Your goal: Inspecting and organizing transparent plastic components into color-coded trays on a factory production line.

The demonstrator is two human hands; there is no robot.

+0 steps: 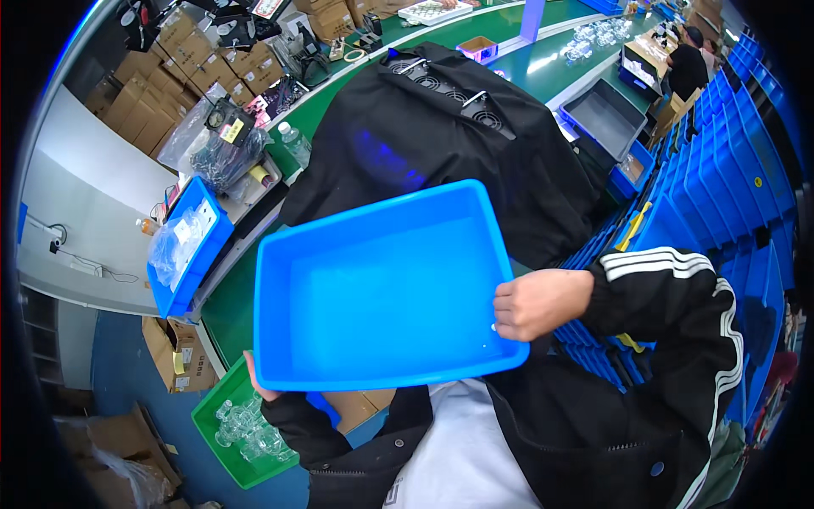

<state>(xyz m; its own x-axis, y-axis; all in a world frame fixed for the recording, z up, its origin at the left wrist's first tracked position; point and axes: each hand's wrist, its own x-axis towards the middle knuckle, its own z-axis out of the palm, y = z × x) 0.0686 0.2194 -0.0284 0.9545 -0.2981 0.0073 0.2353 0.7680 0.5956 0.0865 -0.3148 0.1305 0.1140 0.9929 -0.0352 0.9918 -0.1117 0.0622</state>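
Observation:
A blue plastic bin [381, 293] is held up in front of me, its open side facing me, with nothing in it but a few tiny specks near the lower right corner. My right hand [543, 304] is closed over the bin's right rim. At the lower left corner my left hand [257, 376] supports the bin from outside; most of its fingers are hidden behind the wall. Just beyond the bin, a black cloth [407, 119] drapes over a bulky shape, with a row of fans [441, 89] showing at its top.
A green bin [246, 471] with clear glass or plastic pieces lies lower left. Farther left sits a blue bin [222, 222] with plastic bags. A clear bottle [294, 142] stands by the cloth. Stacked blue bins [721, 161] line the right side. One person [688, 68] works at the far right.

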